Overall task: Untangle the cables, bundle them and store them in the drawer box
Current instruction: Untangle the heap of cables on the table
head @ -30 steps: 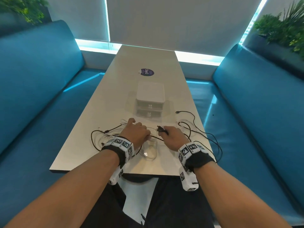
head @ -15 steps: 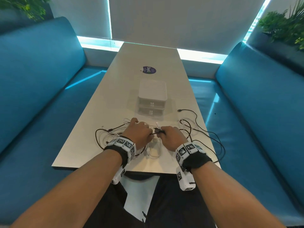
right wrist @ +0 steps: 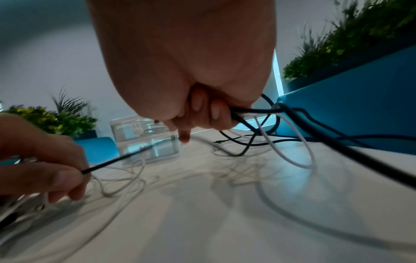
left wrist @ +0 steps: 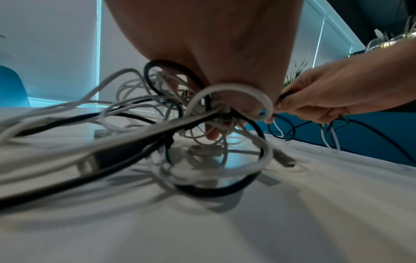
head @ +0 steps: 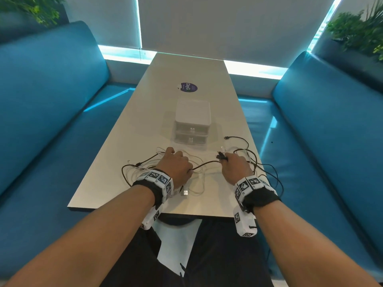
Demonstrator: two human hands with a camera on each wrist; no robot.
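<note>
Black cable (head: 204, 164) stretched between left hand (head: 175, 165) and right hand (head: 235, 169), pinched by both, above tangled cables (left wrist: 139, 124) on table (head: 128, 162); drawer box (head: 192, 121) seen closed, just beyond.

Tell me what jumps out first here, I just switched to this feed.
A tangle of black and white cables lies at the table's near end, both hands in it: the left hand grips the knot, the right hand pulls a black cable taut. Behind stands the drawer box, drawers closed.

Cables (head: 199, 168) lie on the table (head: 145, 121), before the drawer box (head: 192, 119).
</note>
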